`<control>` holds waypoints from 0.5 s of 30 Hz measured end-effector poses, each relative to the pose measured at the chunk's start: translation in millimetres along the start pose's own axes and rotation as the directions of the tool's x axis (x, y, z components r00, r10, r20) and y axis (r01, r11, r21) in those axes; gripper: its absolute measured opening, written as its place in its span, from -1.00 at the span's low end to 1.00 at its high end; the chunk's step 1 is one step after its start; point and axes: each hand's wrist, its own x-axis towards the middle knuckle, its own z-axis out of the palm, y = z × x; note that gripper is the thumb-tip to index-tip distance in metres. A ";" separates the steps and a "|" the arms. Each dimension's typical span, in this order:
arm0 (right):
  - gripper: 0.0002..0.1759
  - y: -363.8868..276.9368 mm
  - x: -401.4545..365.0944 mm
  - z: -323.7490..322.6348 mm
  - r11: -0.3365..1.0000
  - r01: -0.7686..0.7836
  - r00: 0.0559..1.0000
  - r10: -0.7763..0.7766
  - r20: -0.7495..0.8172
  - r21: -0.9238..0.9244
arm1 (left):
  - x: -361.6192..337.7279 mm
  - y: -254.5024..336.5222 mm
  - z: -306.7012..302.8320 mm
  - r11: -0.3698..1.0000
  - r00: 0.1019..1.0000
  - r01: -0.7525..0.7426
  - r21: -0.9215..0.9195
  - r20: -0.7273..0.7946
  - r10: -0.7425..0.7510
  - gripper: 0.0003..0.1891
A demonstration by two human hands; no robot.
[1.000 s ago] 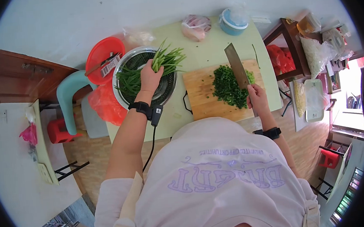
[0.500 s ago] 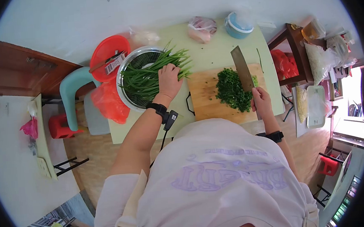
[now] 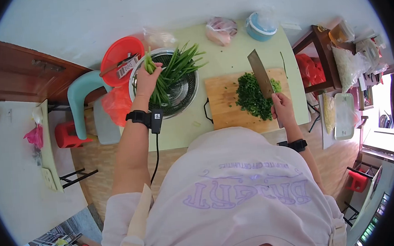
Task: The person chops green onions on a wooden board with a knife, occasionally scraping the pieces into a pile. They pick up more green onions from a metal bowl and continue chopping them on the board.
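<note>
My left hand [image 3: 149, 77] is closed round a bunch of long green stalks at the left side of a metal colander [image 3: 191, 93]. More green stalks [image 3: 183, 62] lie across the colander and reach over its right rim. In my right hand [image 3: 282, 108] is the handle of a cleaver [image 3: 260, 73], whose broad blade slants over the wooden cutting board [image 3: 221, 107]. Against the blade's left side sits a pile of chopped greens [image 3: 251, 96]. A smaller, paler chopped heap [image 3: 275, 85] shows on its right.
Left of the colander are a red basin [image 3: 114, 53] holding a grater [image 3: 127, 67] and a red plastic bag [image 3: 115, 103]. Toward the wall stand a bag of pale pink food [image 3: 221, 31] and a blue tub [image 3: 260, 28]. A teal chair [image 3: 77, 101] is at the left.
My left hand has moved left across the colander with a bunch of stalks, uncovering more of its inside. My right hand and the cleaver have hardly moved.
</note>
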 end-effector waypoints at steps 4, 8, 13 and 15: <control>-0.68 0.4 -3.0 1.0 1.000 0.005 1.000 -0.005 0.016 0.028 | -0.2 1.9 27.2 0.948 0.993 -0.112 0.296 0.063 0.098 -0.74; -0.69 3.3 -5.1 -2.3 0.999 0.010 1.000 -0.010 0.016 0.043 | 19.1 2.4 44.5 0.941 0.999 0.041 0.335 -0.030 -0.033 -0.70; -0.69 2.7 -14.7 -11.0 0.999 -0.004 1.000 0.005 -0.021 0.047 | 46.6 34.4 35.2 0.762 0.968 -0.184 0.621 -0.021 0.251 -0.58; -0.68 3.9 -19.5 -13.1 0.998 -0.013 0.999 0.016 -0.044 0.060 | 49.4 75.7 23.0 0.685 0.958 -0.195 0.701 -0.015 0.287 -0.60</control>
